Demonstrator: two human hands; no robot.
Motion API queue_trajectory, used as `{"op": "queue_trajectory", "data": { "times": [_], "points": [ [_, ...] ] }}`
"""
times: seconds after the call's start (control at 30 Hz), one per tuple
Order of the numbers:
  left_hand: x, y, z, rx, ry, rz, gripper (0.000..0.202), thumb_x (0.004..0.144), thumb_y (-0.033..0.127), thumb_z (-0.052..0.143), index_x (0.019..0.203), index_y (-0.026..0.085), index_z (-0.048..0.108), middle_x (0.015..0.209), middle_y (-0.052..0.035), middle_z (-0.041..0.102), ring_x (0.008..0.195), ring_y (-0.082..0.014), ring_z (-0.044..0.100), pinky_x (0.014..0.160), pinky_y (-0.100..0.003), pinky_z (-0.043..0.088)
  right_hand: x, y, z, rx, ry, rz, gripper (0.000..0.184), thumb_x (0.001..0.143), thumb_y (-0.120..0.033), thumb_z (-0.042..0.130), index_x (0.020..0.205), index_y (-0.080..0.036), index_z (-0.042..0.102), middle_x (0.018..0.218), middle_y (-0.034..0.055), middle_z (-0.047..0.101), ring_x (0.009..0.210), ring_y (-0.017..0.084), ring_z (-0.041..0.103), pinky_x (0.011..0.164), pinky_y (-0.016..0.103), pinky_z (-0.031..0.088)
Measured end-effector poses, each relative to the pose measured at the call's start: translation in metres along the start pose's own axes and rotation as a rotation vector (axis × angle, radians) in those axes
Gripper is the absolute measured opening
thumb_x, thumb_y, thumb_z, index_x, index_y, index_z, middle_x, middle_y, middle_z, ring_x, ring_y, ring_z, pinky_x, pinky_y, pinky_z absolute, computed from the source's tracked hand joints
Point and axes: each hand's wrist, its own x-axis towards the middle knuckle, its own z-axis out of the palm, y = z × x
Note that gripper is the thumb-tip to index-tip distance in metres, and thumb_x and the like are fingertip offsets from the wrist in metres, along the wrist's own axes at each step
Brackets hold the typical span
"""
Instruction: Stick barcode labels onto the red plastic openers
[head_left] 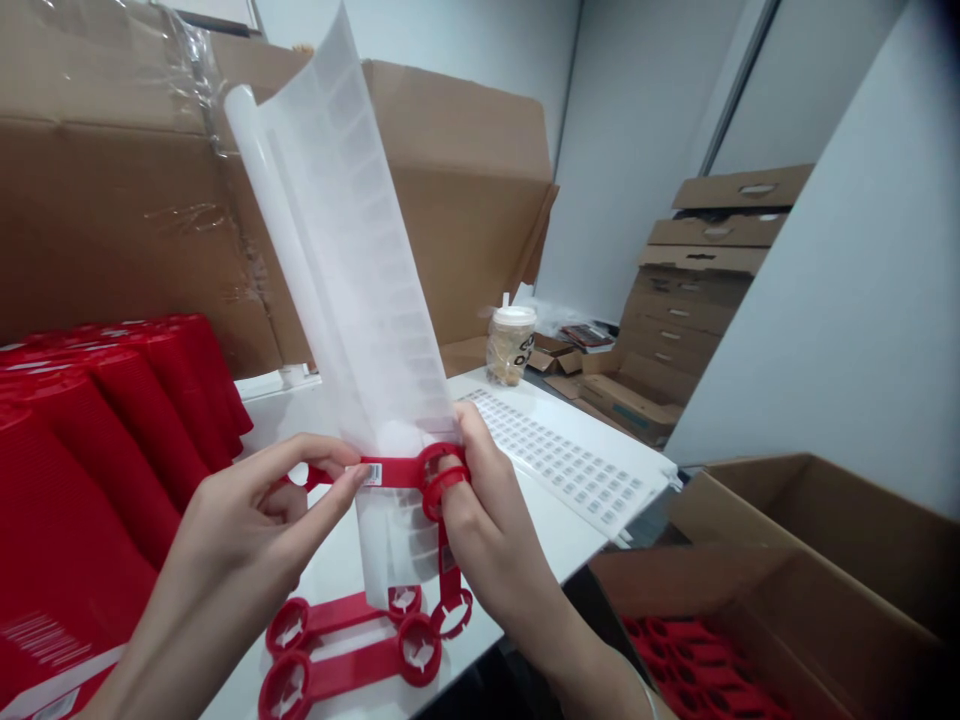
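My left hand (255, 510) pinches a red plastic bar with ring ends (401, 473), thumb and forefinger at a small white barcode label (373, 474) on it. My right hand (487, 520) is closed around the bar's ring end, with fingers through the ring. From the same hand hangs a second red bar (448, 570), also labelled. A curled, translucent sheet of label backing (352, 230) rises behind the bars, its lower edge by my right thumb. Below my hands, more red ring-ended bars (356, 670) lie on the white table (540, 500).
Red bundles (97, 440) crowd the left side before a large cardboard box (112, 220). A printed label sheet (555, 460) lies on the table near a lidded cup (511, 345). An open carton (720, 590) at lower right holds red pieces. Cardboard boxes (697, 290) are stacked behind.
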Motion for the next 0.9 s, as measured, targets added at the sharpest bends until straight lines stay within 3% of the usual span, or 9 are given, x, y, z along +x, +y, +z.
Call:
{"op": "queue_trajectory", "data": {
  "times": [0.17, 0.33, 0.4, 0.5, 0.6, 0.73, 0.8, 0.9],
  "points": [
    [0.007, -0.001, 0.005, 0.126, -0.029, 0.012, 0.030, 0.084, 0.055, 0.064, 0.096, 0.027, 0.060, 0.073, 0.0061, 0.063, 0.042, -0.0088, 0.041, 0.043, -0.024, 0.029, 0.000, 0.000, 0.002, 0.011, -0.010, 0.027, 0.038, 0.089, 0.000, 0.038, 0.111, -0.027, 0.053, 0.092, -0.0044, 0.061, 0.078, 0.012, 0.055, 0.067, 0.024, 0.044],
    [0.018, -0.003, 0.004, 0.434, 0.072, -0.029, 0.048, 0.084, 0.061, 0.062, 0.106, 0.027, 0.037, 0.062, 0.0098, 0.055, 0.052, -0.0197, 0.058, 0.053, -0.029, 0.038, 0.005, 0.006, 0.003, 0.019, -0.040, 0.089, 0.030, 0.091, -0.005, 0.038, 0.106, -0.025, 0.052, 0.093, -0.0026, 0.063, 0.080, 0.014, 0.059, 0.068, 0.026, 0.046],
    [0.020, -0.002, 0.003, 0.574, 0.096, -0.047, 0.047, 0.086, 0.065, 0.055, 0.105, 0.026, 0.037, 0.070, 0.0049, 0.059, 0.061, -0.0244, 0.064, 0.053, -0.030, 0.038, 0.007, 0.008, 0.004, -0.002, -0.030, 0.087, 0.028, 0.091, -0.006, 0.037, 0.105, -0.025, 0.052, 0.093, -0.0018, 0.064, 0.079, 0.015, 0.059, 0.068, 0.027, 0.046],
    [0.019, 0.000, 0.002, 0.783, 0.082, -0.034, 0.050, 0.093, 0.069, 0.035, 0.107, 0.022, 0.041, 0.106, -0.0110, 0.061, 0.070, -0.0286, 0.068, 0.052, -0.032, 0.035, 0.010, 0.009, 0.005, -0.041, -0.006, 0.060, 0.028, 0.090, -0.006, 0.038, 0.106, -0.025, 0.051, 0.094, -0.0009, 0.064, 0.079, 0.016, 0.059, 0.067, 0.028, 0.046],
    [0.014, 0.003, 0.002, 0.719, 0.000, -0.021, 0.058, 0.092, 0.074, 0.029, 0.107, 0.020, 0.043, 0.121, -0.0159, 0.051, 0.069, -0.0262, 0.067, 0.053, -0.034, 0.039, 0.008, 0.007, 0.007, -0.050, 0.019, 0.042, 0.027, 0.091, -0.006, 0.037, 0.104, -0.025, 0.051, 0.093, -0.0009, 0.062, 0.077, 0.015, 0.058, 0.068, 0.029, 0.046],
    [0.013, 0.003, -0.004, 0.476, -0.019, 0.011, 0.056, 0.080, 0.078, 0.052, 0.095, 0.025, 0.042, 0.096, -0.0036, 0.057, 0.068, -0.0234, 0.062, 0.060, -0.036, 0.045, 0.000, 0.007, 0.010, -0.078, 0.050, -0.028, 0.029, 0.093, -0.007, 0.038, 0.109, -0.026, 0.052, 0.087, -0.0017, 0.060, 0.074, 0.016, 0.056, 0.066, 0.029, 0.045],
    [0.016, 0.001, -0.008, 0.417, -0.038, -0.008, 0.052, 0.077, 0.074, 0.059, 0.087, 0.027, 0.040, 0.078, 0.0024, 0.056, 0.062, -0.0219, 0.058, 0.056, -0.034, 0.043, -0.003, 0.008, 0.011, -0.095, 0.042, -0.053, 0.033, 0.093, -0.006, 0.040, 0.115, -0.027, 0.051, 0.085, -0.0025, 0.058, 0.073, 0.016, 0.055, 0.064, 0.028, 0.044],
    [0.021, -0.001, -0.015, 0.178, -0.161, -0.126, 0.043, 0.080, 0.064, 0.063, 0.083, 0.027, 0.040, 0.061, 0.0100, 0.049, 0.042, -0.0155, 0.052, 0.044, -0.028, 0.038, -0.002, 0.009, 0.011, -0.095, 0.009, -0.027, 0.033, 0.095, -0.008, 0.039, 0.118, -0.029, 0.051, 0.088, -0.0024, 0.060, 0.076, 0.015, 0.056, 0.066, 0.027, 0.045]
  ]
}}
